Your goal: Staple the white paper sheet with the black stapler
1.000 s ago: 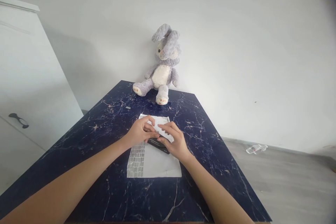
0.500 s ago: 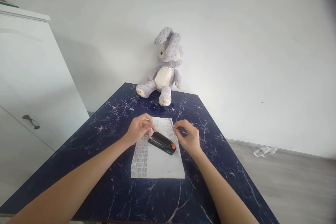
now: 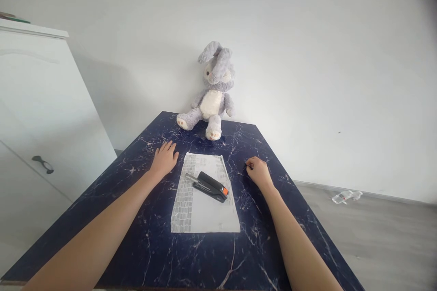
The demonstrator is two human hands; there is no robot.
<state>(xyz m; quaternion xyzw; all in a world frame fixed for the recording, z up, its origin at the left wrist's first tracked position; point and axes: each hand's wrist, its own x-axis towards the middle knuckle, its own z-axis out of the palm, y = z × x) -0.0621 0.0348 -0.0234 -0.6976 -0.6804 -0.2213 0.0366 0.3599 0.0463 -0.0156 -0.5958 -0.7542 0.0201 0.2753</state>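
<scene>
A black stapler (image 3: 209, 185) with an orange button at one end lies on a printed sheet of paper (image 3: 206, 217). From its far left end a thin metal piece (image 3: 191, 177) juts out. My left hand (image 3: 164, 160) rests on the table to the left of the paper, palm down, fingers spread and holding nothing. To the right of the paper, my right hand (image 3: 258, 172) is on the table with its fingers curled together. Whatever those fingers may hold is too small or hidden to make out.
A dark blue marbled table (image 3: 191, 261) carries everything. At its far edge a grey plush rabbit (image 3: 212, 100) sits against the wall. A white cabinet (image 3: 44, 100) stands on the left. On the floor at right lies a clear plastic item (image 3: 346, 197).
Both hands have moved apart, away from the stapler and paper. My left hand has opened and lowered flat. The metal piece now shows sticking out of the stapler.
</scene>
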